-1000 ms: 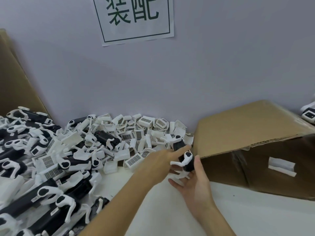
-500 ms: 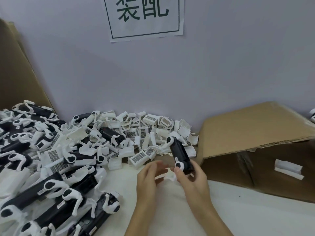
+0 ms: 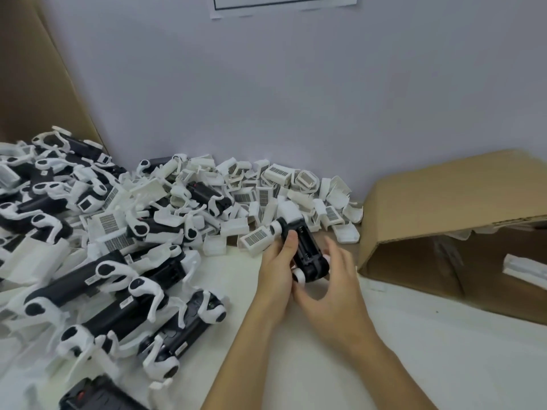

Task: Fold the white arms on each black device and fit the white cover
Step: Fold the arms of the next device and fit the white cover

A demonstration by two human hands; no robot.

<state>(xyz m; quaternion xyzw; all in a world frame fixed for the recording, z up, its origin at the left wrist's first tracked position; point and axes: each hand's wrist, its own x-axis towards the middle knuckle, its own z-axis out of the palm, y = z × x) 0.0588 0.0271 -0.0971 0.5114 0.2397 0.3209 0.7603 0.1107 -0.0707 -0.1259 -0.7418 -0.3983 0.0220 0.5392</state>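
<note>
A black device point(image 3: 307, 253) with white arms is held just above the white table point(image 3: 414, 344), near the cardboard box. My left hand point(image 3: 276, 269) grips it from the left, thumb laid across its black body. My right hand point(image 3: 334, 288) cups it from below and from the right, fingers spread and blurred. The device's white arms show at its near end and far end. A heap of white covers point(image 3: 266, 187) with grey vent grids lies along the wall behind the hands. Many more black devices point(image 3: 97, 273) with white arms unfolded are piled on the left.
A cardboard box point(image 3: 444, 202) lies on its side at the right, its opening facing me, with a white part point(image 3: 524, 267) inside. A brown cardboard sheet point(image 3: 32, 69) leans at the far left. A grey wall with a paper sign point(image 3: 284, 4) stands behind.
Both hands drew the device toward me from the cover heap. The left hand moved from reaching forward to holding the device's left side. The device now shows its underside. The camera tilted down.
</note>
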